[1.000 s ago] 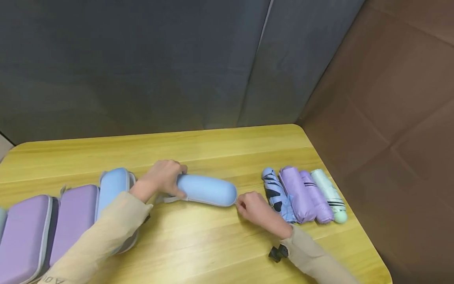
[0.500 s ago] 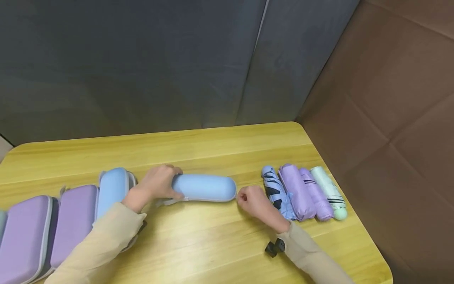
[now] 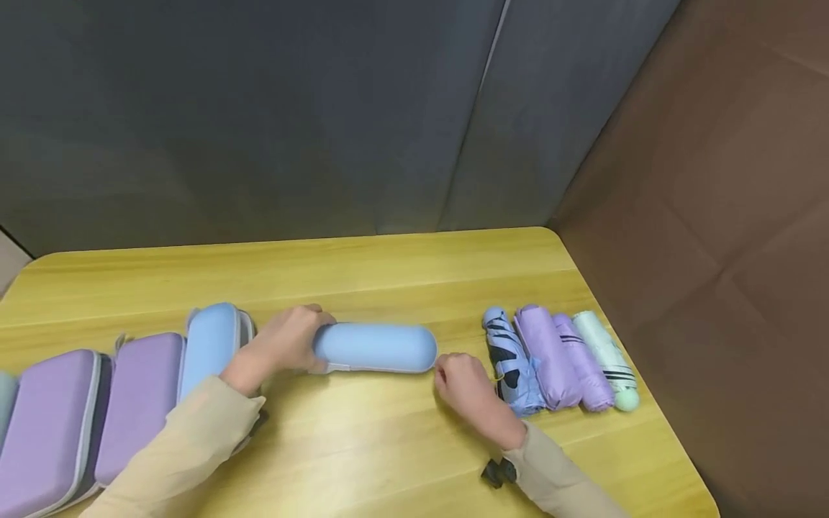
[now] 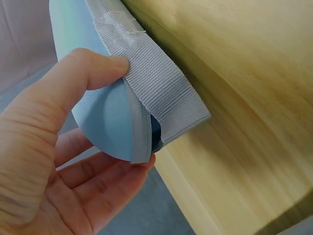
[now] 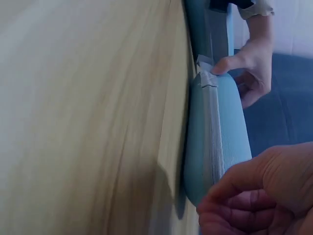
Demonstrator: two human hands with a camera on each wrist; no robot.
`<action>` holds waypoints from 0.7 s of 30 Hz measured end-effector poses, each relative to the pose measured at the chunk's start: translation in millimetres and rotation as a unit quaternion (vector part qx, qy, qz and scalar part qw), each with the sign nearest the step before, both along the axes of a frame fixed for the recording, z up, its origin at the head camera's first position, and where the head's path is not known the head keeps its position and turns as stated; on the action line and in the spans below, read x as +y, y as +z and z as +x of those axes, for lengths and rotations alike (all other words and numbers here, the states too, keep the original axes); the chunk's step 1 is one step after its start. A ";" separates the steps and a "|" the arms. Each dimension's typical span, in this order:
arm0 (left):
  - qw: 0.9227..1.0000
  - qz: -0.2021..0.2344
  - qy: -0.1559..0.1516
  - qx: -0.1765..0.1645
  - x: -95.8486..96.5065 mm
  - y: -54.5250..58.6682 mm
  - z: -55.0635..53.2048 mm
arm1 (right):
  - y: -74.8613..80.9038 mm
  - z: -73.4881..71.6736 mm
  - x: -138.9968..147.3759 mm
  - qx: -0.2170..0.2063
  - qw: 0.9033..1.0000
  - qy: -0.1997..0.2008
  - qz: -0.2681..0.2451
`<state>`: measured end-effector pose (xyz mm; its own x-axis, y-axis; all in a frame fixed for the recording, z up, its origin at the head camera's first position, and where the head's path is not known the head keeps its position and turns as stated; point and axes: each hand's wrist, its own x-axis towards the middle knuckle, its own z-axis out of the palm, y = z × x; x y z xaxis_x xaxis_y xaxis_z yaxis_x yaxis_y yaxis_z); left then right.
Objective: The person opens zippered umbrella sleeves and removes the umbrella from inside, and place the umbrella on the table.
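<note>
A light blue zippered hard case point(image 3: 378, 348) lies lengthwise on the table. My left hand point(image 3: 288, 342) grips its left end. In the left wrist view the thumb presses the grey webbing strap point(image 4: 151, 73) at that end, with the fingers beneath the shell. My right hand point(image 3: 469, 388) is at the case's other end, thumb and fingers pinched together at the zipper. In the right wrist view the grey zipper band point(image 5: 212, 127) runs along the side to those fingertips, which hide the zipper pull. The case looks closed along the visible seam.
Left of the case stand a blue case point(image 3: 210, 345), two purple cases point(image 3: 141, 403) and part of a greenish one point(image 3: 5, 403). At right lie folded umbrellas: blue patterned point(image 3: 512, 363), two purple point(image 3: 549, 360) and mint green point(image 3: 605, 360). A dark wall point(image 3: 259, 129) backs the wooden table point(image 3: 363, 460).
The case has turned slightly to lie more level, its right end still at my right hand. My left hand keeps its grip on the left end. The head view has shifted a little.
</note>
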<state>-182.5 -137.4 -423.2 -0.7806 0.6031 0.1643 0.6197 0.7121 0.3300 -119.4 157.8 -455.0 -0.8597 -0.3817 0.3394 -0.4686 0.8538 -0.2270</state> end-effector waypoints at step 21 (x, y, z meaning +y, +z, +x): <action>0.999 0.018 0.039 -0.016 -9.0 3.8 5.3 | 3.5 1.8 -64.0 -0.024 0.998 0.029 -0.049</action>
<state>-177.2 -146.4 -419.4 -0.8298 0.5349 0.1588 0.5519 0.7447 0.3753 -117.6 93.8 -451.5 -0.8533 -0.3989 0.3359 -0.5034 0.7982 -0.3309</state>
